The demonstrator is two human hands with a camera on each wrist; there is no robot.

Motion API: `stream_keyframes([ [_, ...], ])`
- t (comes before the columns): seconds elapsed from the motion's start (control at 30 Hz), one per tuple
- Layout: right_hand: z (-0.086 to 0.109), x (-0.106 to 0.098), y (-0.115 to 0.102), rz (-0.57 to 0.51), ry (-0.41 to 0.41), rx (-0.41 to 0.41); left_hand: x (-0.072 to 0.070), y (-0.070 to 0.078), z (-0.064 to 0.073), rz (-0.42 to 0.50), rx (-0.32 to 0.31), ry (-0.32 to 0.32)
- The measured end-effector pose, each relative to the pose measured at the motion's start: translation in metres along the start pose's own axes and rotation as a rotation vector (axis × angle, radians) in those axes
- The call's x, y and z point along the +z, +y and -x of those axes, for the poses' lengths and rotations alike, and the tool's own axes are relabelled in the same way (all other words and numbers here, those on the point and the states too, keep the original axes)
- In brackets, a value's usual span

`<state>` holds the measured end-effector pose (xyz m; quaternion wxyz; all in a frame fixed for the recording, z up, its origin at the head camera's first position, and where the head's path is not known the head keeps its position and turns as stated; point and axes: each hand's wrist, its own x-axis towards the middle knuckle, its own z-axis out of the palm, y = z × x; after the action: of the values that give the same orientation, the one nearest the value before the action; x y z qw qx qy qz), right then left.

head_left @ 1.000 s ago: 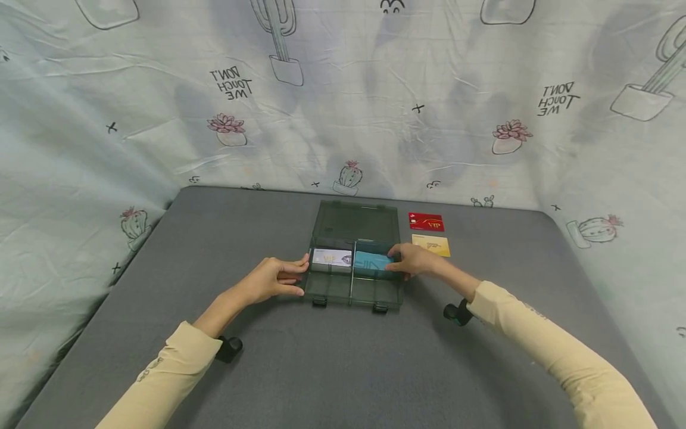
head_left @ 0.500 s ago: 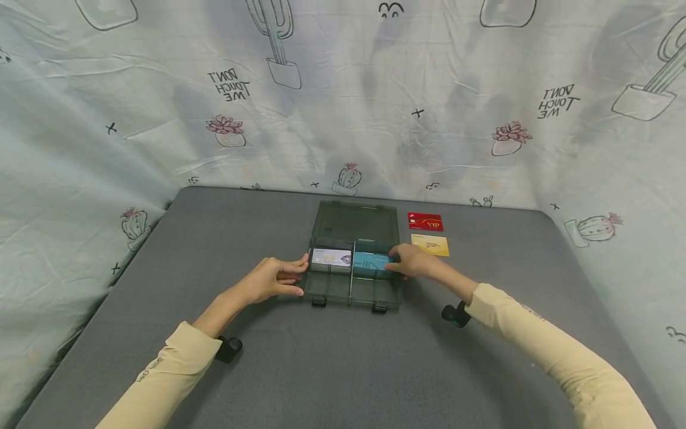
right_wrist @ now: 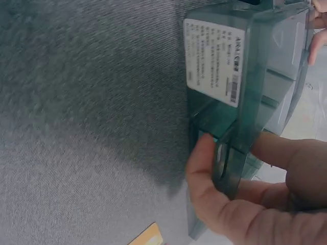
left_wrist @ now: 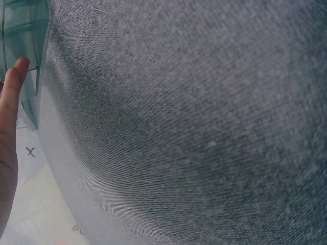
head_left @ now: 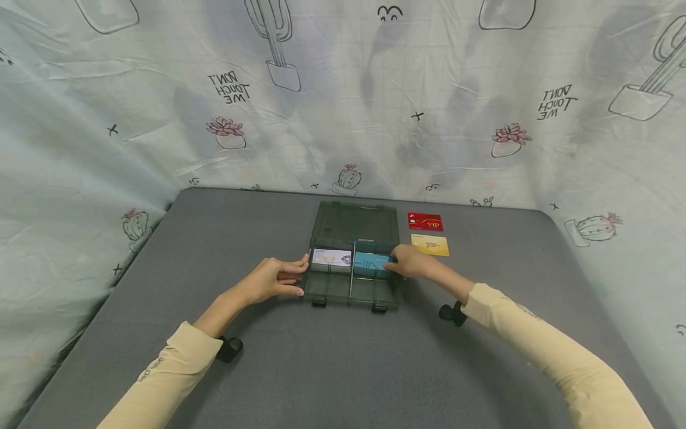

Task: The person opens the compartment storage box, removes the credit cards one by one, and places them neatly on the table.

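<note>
A dark translucent plastic box (head_left: 350,289) lies with its lid raised back on the grey table. In its rear left compartment is a white VIP card (head_left: 330,258), and in the rear right one a blue card (head_left: 371,261). My left hand (head_left: 270,280) touches the box's left side with extended fingers and thumb. At the opposite side, my right hand (head_left: 415,262) pinches the blue card's right end; its contact is partly hidden. The right wrist view shows one finger (right_wrist: 204,168) outside the box wall and the thumb (right_wrist: 273,148) on the inner side.
A red VIP card (head_left: 425,221) and a yellow card (head_left: 436,245) lie on the table (head_left: 343,363) right of the lid. A patterned white curtain (head_left: 343,107) hangs behind and at both sides. A printed label (right_wrist: 213,61) is on the box.
My right thumb and forefinger have drawn closer together at the blue card's right end, and the right wrist has shifted slightly left. My left hand and the box stay in place.
</note>
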<state>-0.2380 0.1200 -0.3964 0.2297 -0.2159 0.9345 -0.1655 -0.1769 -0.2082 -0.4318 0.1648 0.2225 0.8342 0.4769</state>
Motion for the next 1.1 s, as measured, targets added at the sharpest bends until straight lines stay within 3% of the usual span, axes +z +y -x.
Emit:
stream_keyframes([
  [0.1,0.001,0.001,-0.001,-0.008,-0.003,0.014,0.001,0.000,0.000,0.005,0.000,-0.005],
  [0.23,0.003,0.011,-0.002,-0.008,0.072,0.022,0.001,-0.004,0.003,0.008,0.008,-0.010],
  [0.4,0.008,0.027,-0.005,-0.003,0.271,-0.018,0.001,-0.007,0.006,-0.006,0.017,-0.005],
  [0.53,0.013,0.038,-0.005,0.014,0.462,-0.120,0.001,-0.009,0.008,-0.012,0.027,-0.007],
  [0.63,0.014,0.041,-0.003,0.022,0.543,-0.198,0.001,-0.010,0.008,-0.015,0.031,-0.006],
  [0.87,0.012,0.033,0.006,-0.033,0.539,-0.278,0.001,-0.007,0.006,0.003,0.017,-0.011],
  [1.1,0.008,0.023,0.016,-0.146,0.404,-0.364,-0.001,-0.005,0.004,0.002,0.003,-0.006],
])
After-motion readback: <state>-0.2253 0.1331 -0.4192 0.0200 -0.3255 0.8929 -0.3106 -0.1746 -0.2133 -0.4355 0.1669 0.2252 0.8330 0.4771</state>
